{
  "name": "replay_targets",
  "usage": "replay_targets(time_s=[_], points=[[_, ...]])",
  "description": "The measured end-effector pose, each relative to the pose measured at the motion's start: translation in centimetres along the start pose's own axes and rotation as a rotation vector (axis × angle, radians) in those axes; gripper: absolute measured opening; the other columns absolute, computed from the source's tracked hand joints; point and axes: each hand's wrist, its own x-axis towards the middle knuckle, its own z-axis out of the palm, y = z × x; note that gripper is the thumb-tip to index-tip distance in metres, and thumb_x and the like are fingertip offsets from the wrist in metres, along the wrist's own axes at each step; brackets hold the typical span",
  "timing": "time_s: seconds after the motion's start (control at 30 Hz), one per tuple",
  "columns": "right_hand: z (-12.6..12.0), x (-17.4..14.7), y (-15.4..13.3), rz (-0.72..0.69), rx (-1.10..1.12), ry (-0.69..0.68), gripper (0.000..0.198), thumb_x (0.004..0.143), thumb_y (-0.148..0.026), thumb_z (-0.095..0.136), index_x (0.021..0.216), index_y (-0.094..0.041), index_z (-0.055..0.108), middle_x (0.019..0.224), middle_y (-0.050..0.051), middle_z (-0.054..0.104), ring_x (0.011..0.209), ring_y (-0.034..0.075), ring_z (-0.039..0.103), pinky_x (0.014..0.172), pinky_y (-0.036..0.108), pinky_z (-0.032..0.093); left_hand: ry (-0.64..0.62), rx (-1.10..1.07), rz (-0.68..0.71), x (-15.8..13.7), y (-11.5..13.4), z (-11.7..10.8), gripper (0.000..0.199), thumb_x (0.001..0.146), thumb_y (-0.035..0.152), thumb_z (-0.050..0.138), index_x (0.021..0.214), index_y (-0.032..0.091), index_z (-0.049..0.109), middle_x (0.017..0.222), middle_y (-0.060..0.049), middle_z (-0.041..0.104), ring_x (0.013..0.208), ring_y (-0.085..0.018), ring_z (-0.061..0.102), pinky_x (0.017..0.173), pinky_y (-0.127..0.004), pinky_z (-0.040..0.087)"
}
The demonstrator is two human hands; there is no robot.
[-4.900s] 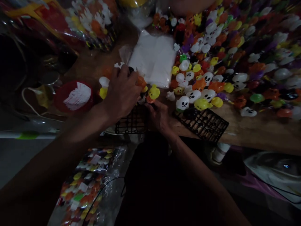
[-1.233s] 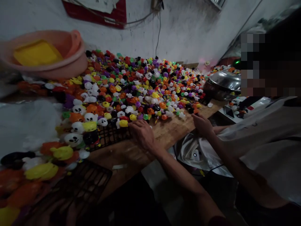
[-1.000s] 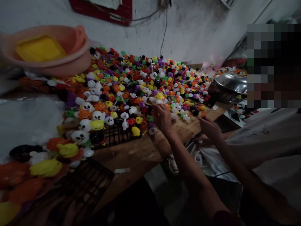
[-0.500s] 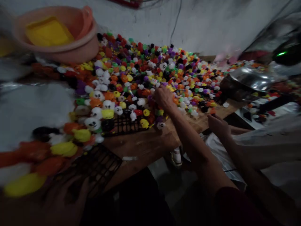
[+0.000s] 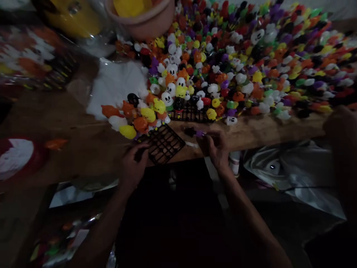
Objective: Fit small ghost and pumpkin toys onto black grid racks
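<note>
My left hand (image 5: pixel 133 163) is at the near left edge of a black grid rack (image 5: pixel 167 143), thumb and forefinger closing on its edge. Small figure toppers in orange, yellow, white and black stand in a cluster (image 5: pixel 141 115) at the rack's far left side. Between the fingertips of my right hand (image 5: pixel 216 147) is a small toy with a black head and purple lower part (image 5: pixel 195 132). It lies nearly level, just right of the rack. A second black grid rack (image 5: pixel 191 113) sits behind, partly under white ghost figures (image 5: pixel 167 98).
A large heap of colourful figure toppers (image 5: pixel 251 67) spreads across the wooden table (image 5: pixel 83 130). A pink basin (image 5: pixel 147 24) stands at the back. White plastic bags (image 5: pixel 117 85) lie left. A red tape roll (image 5: pixel 16 158) is far left. Another person's hand (image 5: pixel 341 121) is at right.
My right hand has come back from the heap toward the rack, now with a black and purple toy. The view has swung left and down. My left hand stays by the rack.
</note>
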Motion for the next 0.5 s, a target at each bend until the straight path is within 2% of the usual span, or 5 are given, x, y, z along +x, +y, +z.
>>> replay_targets(time_s=[0.13,0.2,0.27,0.37,0.5], points=[[-0.3,0.1,0.1,-0.287,-0.544,-0.116,0.022,0.099,-0.035,0.054,0.106,-0.022,0.070,0.113,0.011,0.070,0.103,0.026,0.060,0.092,0.042,0.045,-0.031,-0.036,-0.012,-0.7,-0.3,-1.6,0.024,0.093,0.039,0.056,0.100,0.023,0.073,0.115,-0.005,0.076,0.110,-0.022,0.071,0.103,-0.038,0.054],[-0.8,0.7,-0.4,-0.332,-0.753,-0.173,0.024,0.099,-0.037,0.057,0.112,-0.023,0.071,0.118,0.011,0.070,0.103,0.027,0.057,0.092,0.042,0.042,-0.012,0.017,0.004,-0.8,-0.3,-2.2,0.024,0.095,0.040,0.056,0.102,0.024,0.073,0.114,-0.004,0.076,0.110,-0.022,0.070,0.104,-0.039,0.053],[-0.9,1.2,-0.6,-0.339,-0.859,-0.222,0.025,0.098,-0.037,0.059,0.115,-0.023,0.072,0.115,0.011,0.070,0.100,0.026,0.055,0.088,0.040,0.040,0.001,0.084,0.034,-0.8,-0.4,-2.5,0.024,0.096,0.042,0.058,0.105,0.025,0.074,0.115,-0.005,0.075,0.112,-0.024,0.069,0.106,-0.041,0.052],[-0.6,2.0,0.1,-0.306,-0.855,-0.236,0.025,0.097,-0.036,0.060,0.111,-0.021,0.073,0.102,0.011,0.069,0.091,0.024,0.055,0.081,0.036,0.040,-0.011,0.154,0.070,-0.5,-0.4,-2.2,0.027,0.094,0.048,0.063,0.108,0.027,0.075,0.114,-0.006,0.074,0.112,-0.027,0.067,0.105,-0.044,0.051],[-0.6,2.7,0.4,-0.290,-0.621,-0.238,0.024,0.099,-0.033,0.054,0.096,-0.019,0.073,0.088,0.009,0.066,0.080,0.021,0.058,0.072,0.034,0.044,-0.035,0.216,0.081,-0.2,-0.3,-0.8,0.031,0.096,0.048,0.059,0.108,0.026,0.077,0.104,-0.009,0.073,0.106,-0.032,0.064,0.100,-0.049,0.050]])
